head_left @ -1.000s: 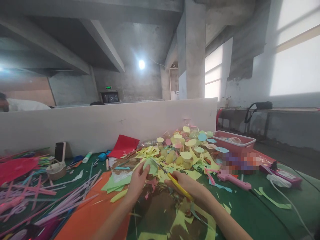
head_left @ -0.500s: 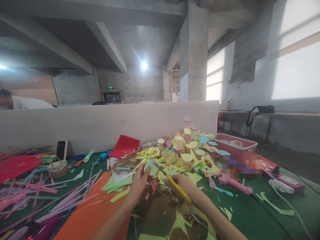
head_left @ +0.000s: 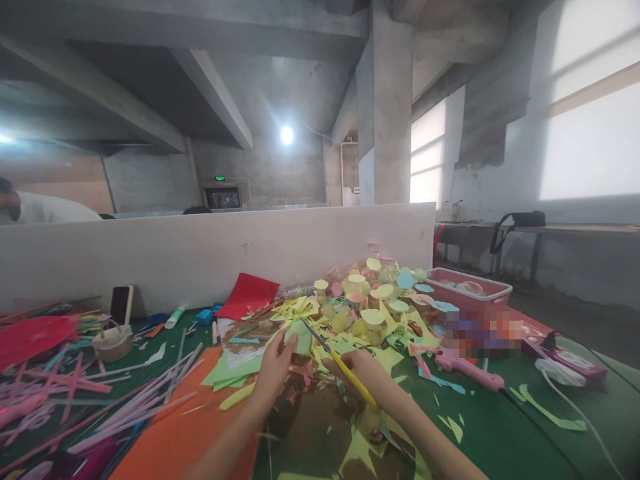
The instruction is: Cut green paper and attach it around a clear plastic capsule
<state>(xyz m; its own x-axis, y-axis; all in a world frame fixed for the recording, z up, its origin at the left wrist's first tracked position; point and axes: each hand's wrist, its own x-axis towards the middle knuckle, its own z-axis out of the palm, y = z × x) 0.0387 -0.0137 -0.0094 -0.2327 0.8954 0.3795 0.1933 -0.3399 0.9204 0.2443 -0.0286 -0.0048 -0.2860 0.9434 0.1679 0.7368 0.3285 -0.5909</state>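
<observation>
My left hand (head_left: 279,357) pinches a light green paper disc (head_left: 299,337) near the middle of the table. Yellow-handled scissors (head_left: 354,379) are gripped in my right hand (head_left: 357,367). Their blades (head_left: 316,335) point up and left, at the right edge of the disc; I cannot tell whether they touch it. Beyond both hands lies a heap of yellow and green paper scraps (head_left: 300,308). Several cut discs, such as a yellow one (head_left: 373,316), rest on round plastic pieces there.
A pink glue gun (head_left: 470,369) with a black cord lies at right, before a pink bin (head_left: 470,283). At left are purple strips (head_left: 135,413), an orange sheet (head_left: 185,427), a phone (head_left: 121,305) and a small basket (head_left: 113,341). A white partition (head_left: 150,257) stands behind.
The view has shifted slightly. My left hand still holds the green disc and my right hand the scissors, with little visible movement of either.
</observation>
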